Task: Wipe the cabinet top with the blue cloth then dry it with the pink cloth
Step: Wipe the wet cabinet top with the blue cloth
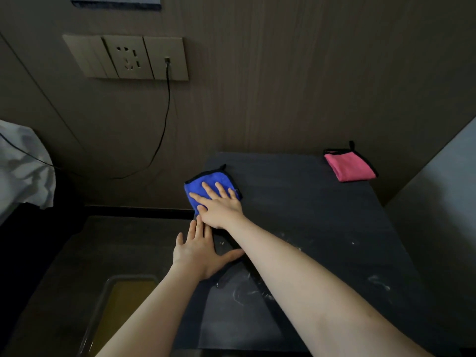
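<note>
A person's right hand (pixel 221 207), fingers flat, presses the blue cloth (pixel 206 186) onto the cabinet top's (pixel 322 215) far left corner; the left hand (pixel 198 251), fingers spread, braces the left edge. What look like white smears remain nearer. The pink cloth (pixel 349 167) waits, far right.

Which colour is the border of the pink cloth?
Black, on the pink cloth at the far right corner; head view.

Blue cloth (pixel 203 185), pink cloth (pixel 350 167), both black-edged; dark cabinet top (pixel 322 215).

Head view, downward, near cabinet top (pixel 309 215)
</note>
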